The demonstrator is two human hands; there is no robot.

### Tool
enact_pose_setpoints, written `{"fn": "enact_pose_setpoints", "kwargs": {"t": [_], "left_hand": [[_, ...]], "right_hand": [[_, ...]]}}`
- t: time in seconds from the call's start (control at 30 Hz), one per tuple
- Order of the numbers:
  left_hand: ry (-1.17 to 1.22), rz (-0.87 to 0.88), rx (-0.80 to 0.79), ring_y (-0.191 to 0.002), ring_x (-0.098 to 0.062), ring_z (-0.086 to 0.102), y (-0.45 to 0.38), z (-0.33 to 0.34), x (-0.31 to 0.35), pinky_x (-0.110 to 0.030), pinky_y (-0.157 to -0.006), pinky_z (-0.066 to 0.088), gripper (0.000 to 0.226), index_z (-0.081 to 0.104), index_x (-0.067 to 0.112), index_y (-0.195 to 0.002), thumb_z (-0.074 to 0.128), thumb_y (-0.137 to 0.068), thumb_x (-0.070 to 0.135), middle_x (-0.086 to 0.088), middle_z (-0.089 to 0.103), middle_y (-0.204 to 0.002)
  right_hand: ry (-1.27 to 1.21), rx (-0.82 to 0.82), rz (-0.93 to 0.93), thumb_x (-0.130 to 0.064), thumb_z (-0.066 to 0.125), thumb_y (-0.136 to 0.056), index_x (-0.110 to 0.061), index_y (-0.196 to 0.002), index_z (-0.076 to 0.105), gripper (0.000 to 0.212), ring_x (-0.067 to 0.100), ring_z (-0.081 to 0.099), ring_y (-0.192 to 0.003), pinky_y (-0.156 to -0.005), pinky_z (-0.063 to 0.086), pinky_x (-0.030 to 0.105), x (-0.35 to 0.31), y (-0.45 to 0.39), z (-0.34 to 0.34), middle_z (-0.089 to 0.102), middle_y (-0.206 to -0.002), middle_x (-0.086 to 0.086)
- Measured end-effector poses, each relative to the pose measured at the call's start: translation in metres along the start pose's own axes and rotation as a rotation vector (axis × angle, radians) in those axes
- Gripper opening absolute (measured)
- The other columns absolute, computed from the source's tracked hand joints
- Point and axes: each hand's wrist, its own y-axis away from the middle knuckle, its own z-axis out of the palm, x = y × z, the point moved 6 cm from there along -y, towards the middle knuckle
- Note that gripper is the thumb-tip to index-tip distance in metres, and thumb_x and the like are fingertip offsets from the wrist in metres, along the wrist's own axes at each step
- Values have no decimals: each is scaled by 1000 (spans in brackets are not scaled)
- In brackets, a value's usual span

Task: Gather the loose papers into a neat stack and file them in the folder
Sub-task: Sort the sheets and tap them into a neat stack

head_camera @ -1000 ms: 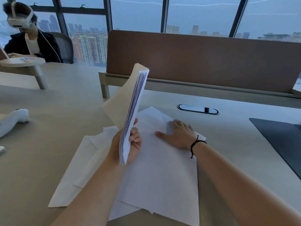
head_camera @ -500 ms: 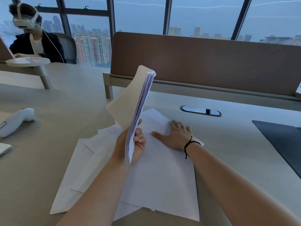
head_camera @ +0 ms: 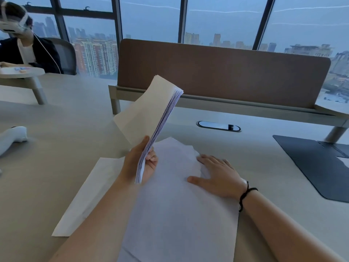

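My left hand (head_camera: 140,164) grips a thick stack of white papers (head_camera: 149,118) by its lower end and holds it upright, tilted away, above the desk. Loose white sheets (head_camera: 175,205) lie spread on the desk below and in front of me, overlapping one another. My right hand (head_camera: 217,176) rests flat, fingers spread, on the top loose sheet near its far right corner; that edge of the sheet is slightly raised. A dark folder (head_camera: 317,167) lies open and flat at the right side of the desk.
A brown divider panel (head_camera: 222,72) runs across the back of the desk, with an oval cable port (head_camera: 219,126) in front of it. A white controller (head_camera: 11,138) lies at the left. A person wearing a headset (head_camera: 22,40) sits at the far left.
My right hand slid toward me and to the right along the top sheet, dragging the loose sheets closer together. My left hand keeps the stack upright, a little higher.
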Motion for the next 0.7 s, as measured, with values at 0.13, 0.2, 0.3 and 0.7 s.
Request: {"fn": "enact_pose_setpoints", "kwargs": {"t": [0.13,0.2,0.3,0.7], "left_hand": [[-17,4,-18,-32,-4,47,1,5,-2,-15,-38,41,81,58,14,-95,102,-27,18,5,55,-48],[-26,-2,-13,-31,-4,45,2,6,-2,-14,-38,39,65,57,14,-95,96,-43,19,5,53,-48],[-26,10,-23,-31,-3,44,3,7,1,-13,-38,38,66,57,15,-96,96,-43,22,6,52,-48],[-63,7,-60,-30,-4,46,3,11,2,-15,-37,40,92,56,13,-97,104,-19,23,6,56,-49]], "right_hand": [[-181,-27,-73,-73,66,-76,-38,-132,58,67,16,49,-129,-108,36,36,-10,3,-12,60,-135,-13],[-289,-41,-77,-70,72,-73,-37,-123,63,61,17,57,-119,-106,43,41,-19,-7,-12,66,-124,-11],[-384,-50,2,-67,82,-65,-31,-138,53,87,20,54,-129,-109,44,42,-31,-30,-10,59,-136,-7],[-553,-249,229,-63,91,-41,-17,-112,71,87,21,72,-92,-83,58,36,-46,-51,-19,76,-103,0]]}}
